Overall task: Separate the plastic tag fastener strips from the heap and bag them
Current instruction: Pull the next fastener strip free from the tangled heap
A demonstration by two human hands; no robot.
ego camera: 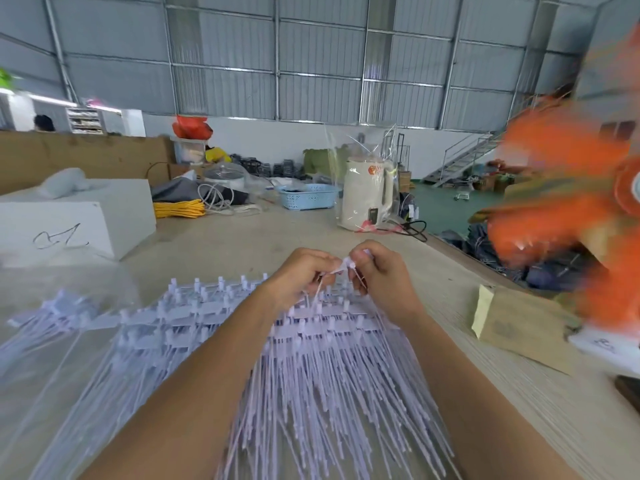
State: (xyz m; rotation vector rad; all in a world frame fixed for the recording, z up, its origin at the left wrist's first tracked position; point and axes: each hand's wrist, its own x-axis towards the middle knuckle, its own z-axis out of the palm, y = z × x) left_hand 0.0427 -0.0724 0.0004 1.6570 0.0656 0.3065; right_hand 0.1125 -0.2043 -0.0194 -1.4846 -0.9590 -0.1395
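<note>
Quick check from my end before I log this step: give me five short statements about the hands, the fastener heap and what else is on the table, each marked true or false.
1. Both hands pinch one strip at the far edge of the heap of tag fastener strips. True: left hand and right hand hold it between them.
2. The left hand lies flat and idle. False: its fingers are curled in a grip.
3. A white kettle in clear wrap stands beyond the hands. True.
4. The blue basket sits on the heap. False: it is far back on the table.
5. A brown paper bag lies right of the heap. True.
</note>
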